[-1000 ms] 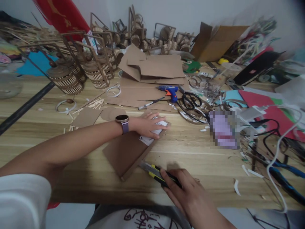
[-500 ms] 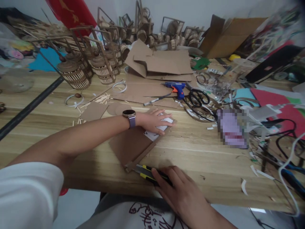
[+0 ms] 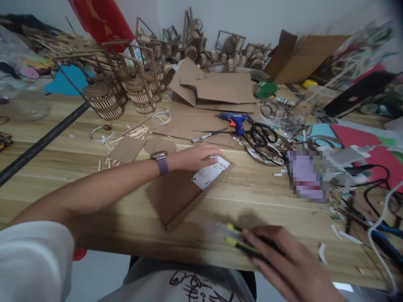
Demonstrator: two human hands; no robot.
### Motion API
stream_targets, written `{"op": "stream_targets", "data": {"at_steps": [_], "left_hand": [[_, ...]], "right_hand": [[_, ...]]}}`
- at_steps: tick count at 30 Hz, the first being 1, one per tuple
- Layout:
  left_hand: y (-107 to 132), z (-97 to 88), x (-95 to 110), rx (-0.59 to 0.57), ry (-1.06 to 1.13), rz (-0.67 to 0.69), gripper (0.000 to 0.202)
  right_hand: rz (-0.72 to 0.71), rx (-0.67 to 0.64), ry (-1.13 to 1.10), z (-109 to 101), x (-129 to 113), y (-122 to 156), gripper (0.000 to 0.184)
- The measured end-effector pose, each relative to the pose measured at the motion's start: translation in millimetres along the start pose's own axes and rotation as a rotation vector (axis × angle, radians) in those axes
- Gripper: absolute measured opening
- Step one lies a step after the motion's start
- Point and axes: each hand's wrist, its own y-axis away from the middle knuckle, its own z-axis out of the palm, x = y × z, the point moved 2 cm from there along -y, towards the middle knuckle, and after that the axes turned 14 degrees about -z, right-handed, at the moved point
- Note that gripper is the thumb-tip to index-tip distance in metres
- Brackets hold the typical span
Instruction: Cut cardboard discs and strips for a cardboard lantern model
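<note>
A brown cardboard piece with a white printed label lies slantwise on the wooden table. My left hand is at its far edge, thumb over the label side and fingers closed along the edge, partly hidden. On that wrist is a watch with a purple strap. My right hand grips a yellow-and-black utility knife, blurred by motion. The blade points left, apart from the cardboard, above the table near its front edge.
A blue glue gun with a coiled black cable lies beyond the cardboard. Small bamboo lanterns stand at the back left. Folded cardboard is behind. Scissors, wires, coloured paper and scraps crowd the right.
The knife has moved right, away from the cardboard's near corner, with my right hand. My left hand has gone from spread flat over the label to the far edge, uncovering the label.
</note>
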Motion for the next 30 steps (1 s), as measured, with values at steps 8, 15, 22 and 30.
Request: {"op": "stream_targets", "data": {"at_steps": [8, 15, 22, 30], "left_hand": [[101, 27.6, 43, -0.094, -0.27, -0.276, 0.025], [117, 13.5, 24, -0.179, -0.023, -0.48, 0.006], [123, 9.7, 12, -0.284, 0.811, -0.625, 0.034], [117, 29.7, 30, -0.248, 1.31, -0.655, 0.058]], "right_hand": [[0.509, 0.173, 0.243, 7, 84, 0, 0.05], [0.507, 0.029, 0.313, 31, 116, -22, 0.047], [0.491, 0.148, 0.251, 18, 97, -45, 0.043], [0.719, 0.391, -0.825, 14, 77, -100, 0.038]]}}
